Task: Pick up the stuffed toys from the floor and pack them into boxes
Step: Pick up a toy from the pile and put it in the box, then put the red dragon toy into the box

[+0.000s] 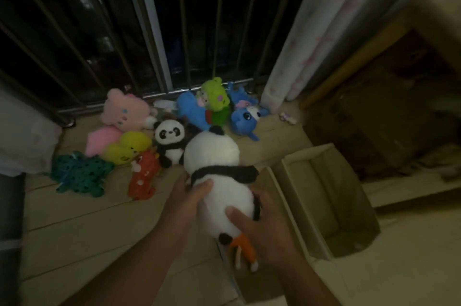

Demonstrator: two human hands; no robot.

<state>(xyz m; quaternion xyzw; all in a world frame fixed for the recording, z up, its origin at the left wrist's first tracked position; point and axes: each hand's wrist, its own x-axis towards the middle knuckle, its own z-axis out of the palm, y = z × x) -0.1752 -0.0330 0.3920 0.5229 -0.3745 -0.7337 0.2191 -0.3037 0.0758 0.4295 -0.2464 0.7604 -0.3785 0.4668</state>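
In the head view, the left hand (192, 196) and the right hand (259, 226) both grip the big white panda toy (214, 156) in the middle of the frame, one on each side of its soft body. It looks lifted off the floor (74, 231), just left of the open box (309, 153) at the right. The toy looks fat next to the box, so it may catch on the rim and tip the box. Its squashy body may also slip from the fingers. More toys, like the small panda (169, 136), lie on the floor above.
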